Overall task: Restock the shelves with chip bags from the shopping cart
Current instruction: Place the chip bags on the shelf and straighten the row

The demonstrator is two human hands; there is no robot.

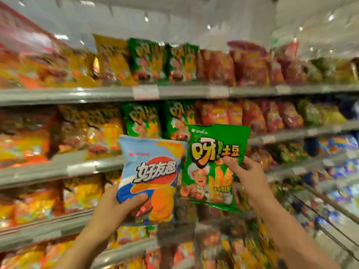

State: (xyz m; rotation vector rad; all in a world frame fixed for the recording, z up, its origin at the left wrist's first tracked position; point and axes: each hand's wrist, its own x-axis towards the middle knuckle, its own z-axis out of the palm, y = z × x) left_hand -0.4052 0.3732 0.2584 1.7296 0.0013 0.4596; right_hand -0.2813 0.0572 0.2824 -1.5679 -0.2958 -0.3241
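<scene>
Before the snack shelves [145, 93] I have both bags raised face-out, I think so the labels can be matched against the stock. My left hand [116, 207] grips the blue chip bag [151, 171] by its lower edge, thumb curled over the front. My right hand [245, 171] pinches the green chip bag [211, 162] at its right side, thumb on the print. The two bags sit just beside each other, edges nearly touching. Matching green bags [142, 121] stand along the second shelf's front edge, directly behind, so that row looks like the green one's destination.
</scene>
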